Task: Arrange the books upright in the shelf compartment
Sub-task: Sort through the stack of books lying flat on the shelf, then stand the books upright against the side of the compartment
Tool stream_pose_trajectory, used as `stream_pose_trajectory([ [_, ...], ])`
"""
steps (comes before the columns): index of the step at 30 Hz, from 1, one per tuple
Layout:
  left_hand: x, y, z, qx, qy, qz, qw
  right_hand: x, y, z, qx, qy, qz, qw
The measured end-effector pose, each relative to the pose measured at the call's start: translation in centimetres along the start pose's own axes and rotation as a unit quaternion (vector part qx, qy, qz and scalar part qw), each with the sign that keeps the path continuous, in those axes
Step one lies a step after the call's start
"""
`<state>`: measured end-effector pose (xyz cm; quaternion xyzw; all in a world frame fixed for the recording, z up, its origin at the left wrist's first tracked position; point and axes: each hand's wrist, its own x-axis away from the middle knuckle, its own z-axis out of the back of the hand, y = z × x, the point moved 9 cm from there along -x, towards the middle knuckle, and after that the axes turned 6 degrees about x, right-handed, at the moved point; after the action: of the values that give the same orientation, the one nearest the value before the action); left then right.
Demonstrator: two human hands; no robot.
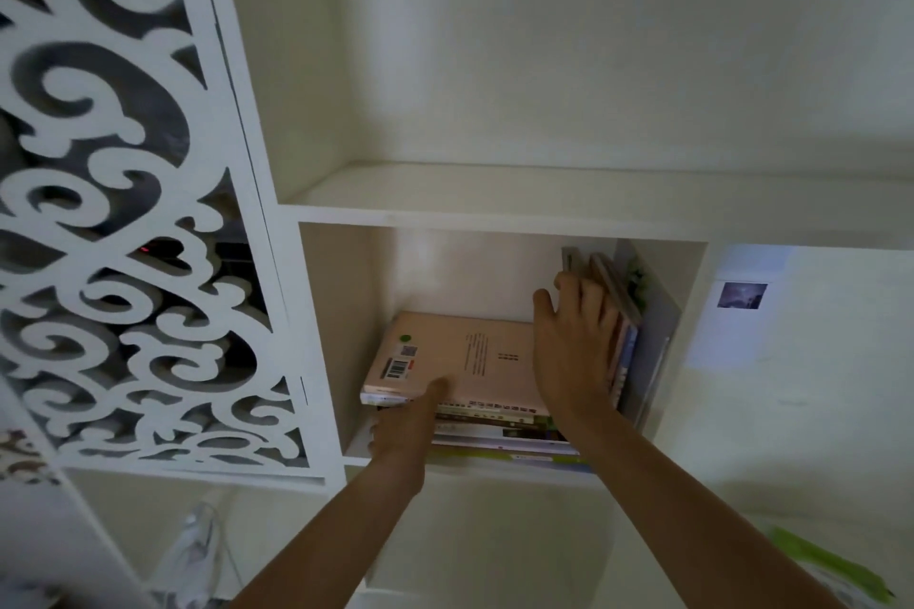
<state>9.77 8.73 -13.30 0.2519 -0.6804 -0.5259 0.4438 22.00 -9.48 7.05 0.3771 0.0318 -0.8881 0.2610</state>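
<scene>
A flat stack of books (475, 415), pink one on top, lies on the compartment (692, 292) floor, gripped at its front-left corner by the left hand (403, 430), thumb on the cover. To the right, the right hand (573, 351) presses spread and flat against the upright books (620, 312) leaning on the side wall, holding nothing.

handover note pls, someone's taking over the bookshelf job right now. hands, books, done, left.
Right hand: open, palm pressed flat against the upright books, steadying them against the right wall of the compartment.
Left hand: at the front left corner of the flat stack, thumb on the pink top book, fingers curled under the front edge; how many books it grips cannot be told.
Done: a few books stand at the right, leaning slightly.
Left: the pink book and several under it lie flat; stand them up beside the upright ones.
</scene>
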Motion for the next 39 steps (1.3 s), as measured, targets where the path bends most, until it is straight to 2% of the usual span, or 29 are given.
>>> stream_pose_trajectory([
  [2,2.4,1.5,0.3,-0.105,0.068,-0.014,0.992,0.0,0.6,0.0,0.0,0.001,-0.014,1.0],
  [3,3.8,3.1,0.3,-0.125,0.1,-0.079,0.984,0.0,0.9,-0.1,0.006,-0.001,-0.019,1.0],
  [4,5.1,5.2,0.0,-0.136,0.116,-0.19,0.965,-0.1,1.2,-0.3,0.012,-0.004,-0.023,1.0],
  [5,6.1,7.0,-1.0,-0.172,0.1,-0.316,0.928,-0.1,1.5,-0.4,0.013,-0.004,-0.026,1.0],
  [6,7.0,8.2,-2.6,-0.251,0.067,-0.428,0.866,-0.2,1.8,-0.5,0.01,-0.001,-0.028,1.0],
  [7,7.6,8.7,-4.6,-0.354,0.018,-0.514,0.781,-0.2,2.0,-0.5,0.004,0.007,-0.028,1.0],
  [8,7.6,8.5,-6.7,-0.451,-0.041,-0.562,0.692,-0.1,2.1,-0.5,-0.001,0.015,-0.025,1.0],
  [9,7.1,8.0,-7.9,-0.525,-0.096,-0.557,0.636,0.0,2.1,-0.5,-0.003,0.021,-0.018,1.0],
  [10,6.4,7.8,-8.5,-0.578,-0.138,-0.522,0.613,0.0,2.0,-0.5,-0.004,0.024,-0.01,1.0],
  [13,4.3,9.3,-8.7,-0.634,-0.158,-0.446,0.613,0.2,2.0,-0.4,-0.004,0.018,-0.001,1.0],
  [17,4.0,10.4,-8.9,-0.661,-0.17,-0.46,0.568,0.4,2.2,-0.6,-0.001,-0.002,0.002,1.0],
  [22,4.6,11.4,-8.2,-0.619,-0.134,-0.497,0.593,0.8,2.3,-0.6,-0.005,-0.01,-0.002,1.0],
  [26,5.5,9.1,-9.3,-0.617,-0.083,-0.492,0.609,0.9,1.9,-0.5,-0.003,-0.012,-0.001,1.0],
  [30,5.0,7.7,-8.5,-0.599,-0.069,-0.489,0.631,1.2,1.6,-0.6,-0.02,-0.015,0.005,1.0],
  [31,5.2,8.5,-7.8,-0.564,-0.058,-0.504,0.652,1.3,1.5,-0.6,-0.026,-0.011,0.005,1.0],
  [32,5.0,9.4,-6.8,-0.516,-0.043,-0.511,0.687,1.3,1.5,-0.5,-0.03,-0.007,0.003,1.0],
  [34,5.1,11.6,-3.9,-0.385,-0.013,-0.5,0.775,1.4,1.5,-0.1,-0.027,0.004,-0.002,1.0],
  [36,5.2,13.2,-0.6,-0.251,0.014,-0.448,0.858,1.6,1.4,0.2,-0.017,0.009,-0.007,1.0],
  [37,5.2,13.4,1.0,-0.19,0.032,-0.419,0.887,1.6,1.3,0.2,-0.013,0.005,-0.006,1.0],
  [39,5.4,13.1,3.5,-0.093,0.088,-0.383,0.915,1.6,0.8,0.0,-0.007,-0.008,0.0,1.0],
])
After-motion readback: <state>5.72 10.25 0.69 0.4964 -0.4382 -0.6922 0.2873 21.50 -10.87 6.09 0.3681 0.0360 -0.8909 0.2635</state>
